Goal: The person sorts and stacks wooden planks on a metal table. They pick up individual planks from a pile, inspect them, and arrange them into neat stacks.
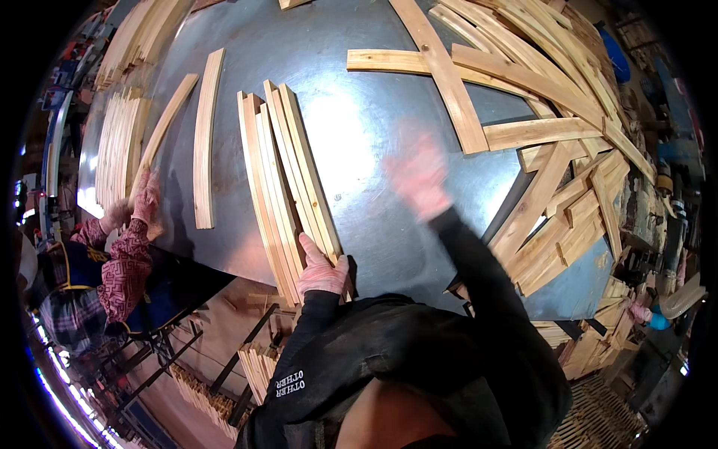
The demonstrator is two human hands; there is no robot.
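Item one: a bundle of wooden slats [288, 187], pale and slightly bowed, lying lengthwise on the grey metal table [359, 127]. Our left hand [323, 271], in a pink glove, rests on the near end of the bundle, fingers curled over the slat ends and gripping them at the table's edge.

Item two: our right hand [419, 173], also gloved in pink, raised above bare table to the right of the bundle, holding nothing. It is blurred; the fingers look spread, though we cannot tell for certain.

Item three: a loose heap of longer wooden strips [553, 127], criss-crossed on the right side of the table, well apart from the bundle.

Item four: a co-worker's gloved hand [146, 202] at the far left edge, touching a single slat [166, 127].

Step in hand, as we judge it: squaring up the gathered bundle. The next move would call for the right hand to come down beside the left.
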